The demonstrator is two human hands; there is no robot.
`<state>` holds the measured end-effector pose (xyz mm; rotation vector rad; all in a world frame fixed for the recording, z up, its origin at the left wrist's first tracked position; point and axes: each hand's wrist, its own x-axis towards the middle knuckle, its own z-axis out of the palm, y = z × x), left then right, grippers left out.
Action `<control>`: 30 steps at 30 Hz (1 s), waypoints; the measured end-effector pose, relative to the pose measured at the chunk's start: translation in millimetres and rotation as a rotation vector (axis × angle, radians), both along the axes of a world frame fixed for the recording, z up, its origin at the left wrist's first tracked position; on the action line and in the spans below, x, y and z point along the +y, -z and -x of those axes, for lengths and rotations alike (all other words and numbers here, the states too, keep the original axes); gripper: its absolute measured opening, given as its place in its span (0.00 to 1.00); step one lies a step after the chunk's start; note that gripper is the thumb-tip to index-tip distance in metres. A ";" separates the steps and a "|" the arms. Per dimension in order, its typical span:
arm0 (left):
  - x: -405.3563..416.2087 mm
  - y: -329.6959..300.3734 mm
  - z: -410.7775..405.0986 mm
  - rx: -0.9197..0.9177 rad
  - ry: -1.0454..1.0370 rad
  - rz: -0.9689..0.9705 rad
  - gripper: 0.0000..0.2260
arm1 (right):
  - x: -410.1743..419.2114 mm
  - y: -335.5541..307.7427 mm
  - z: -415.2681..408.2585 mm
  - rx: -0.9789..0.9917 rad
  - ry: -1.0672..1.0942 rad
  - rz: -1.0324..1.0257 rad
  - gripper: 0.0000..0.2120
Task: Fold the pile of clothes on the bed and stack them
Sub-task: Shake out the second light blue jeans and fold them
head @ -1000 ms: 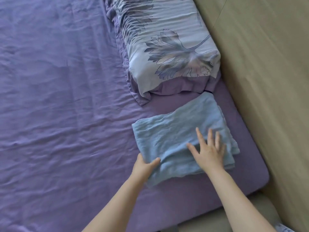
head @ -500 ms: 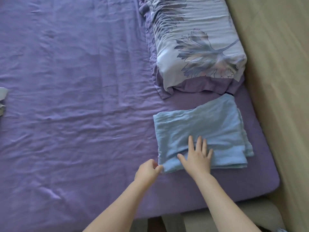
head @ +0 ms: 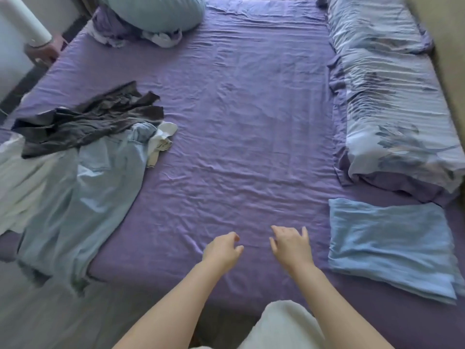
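Observation:
A folded light blue cloth lies flat at the near right corner of the purple bed. At the left edge sits a loose pile: a dark grey garment on top, pale blue jeans hanging over the bed's edge, a white piece and a pale greenish one. My left hand hovers over the near middle of the sheet with loosely curled fingers, holding nothing. My right hand is beside it, fingers relaxed, empty, left of the folded cloth.
A leaf-print duvet runs along the right side against a beige wall. A pale blue pillow and small crumpled cloths sit at the far left corner. A white cylinder stands beyond the bed.
Both hands have left the folded blue cloth and moved left over the bare sheet. The view has swung left and pulled back, bringing the unfolded pile into sight.

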<state>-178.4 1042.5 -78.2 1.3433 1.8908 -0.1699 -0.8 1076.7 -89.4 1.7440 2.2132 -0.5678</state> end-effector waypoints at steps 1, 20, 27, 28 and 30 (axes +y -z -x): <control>-9.2 -8.2 23.9 0.019 0.002 -0.011 0.17 | -3.3 -8.1 23.4 0.001 -0.022 -0.008 0.18; -128.0 -108.8 359.9 0.167 -0.293 -0.185 0.16 | -64.1 -111.6 349.8 0.085 -0.345 -0.115 0.17; -99.7 -122.8 402.4 0.227 -0.380 -0.190 0.15 | -7.4 -119.7 388.0 0.113 -0.414 -0.135 0.17; -91.9 -122.9 407.5 0.234 -0.386 -0.199 0.15 | 2.9 -118.8 393.1 0.128 -0.415 -0.143 0.17; -75.2 -121.0 416.9 0.231 -0.407 -0.224 0.14 | 24.2 -118.3 402.9 0.131 -0.416 -0.148 0.17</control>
